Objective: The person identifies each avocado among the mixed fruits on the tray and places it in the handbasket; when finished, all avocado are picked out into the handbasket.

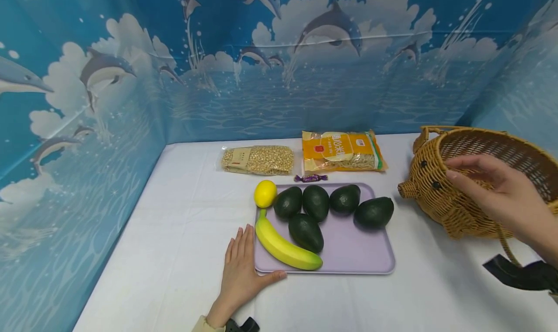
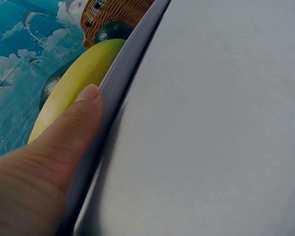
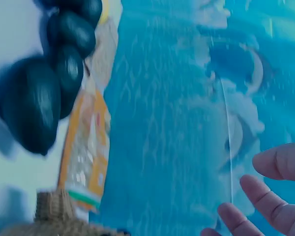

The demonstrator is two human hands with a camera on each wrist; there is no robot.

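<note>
Apparently midway: tray [image 1: 357, 252] holds five avocados [image 1: 306, 233], banana [image 1: 285, 247], lemon [image 1: 265, 194]; packets [image 1: 344, 151], candy [image 1: 311, 178] lie outside. Left hand [image 1: 241, 269] spread against tray; right hand [image 1: 510, 194] (relaxed, seemingly empty) at basket [image 1: 440, 206].

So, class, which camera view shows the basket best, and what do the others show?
The head view: it shows most of the basket, snout and eyes included, though its right edge is cut off. The left wrist view catches a cropped piece beyond an avocado; the right wrist view, just the snout and a strip below.
</note>
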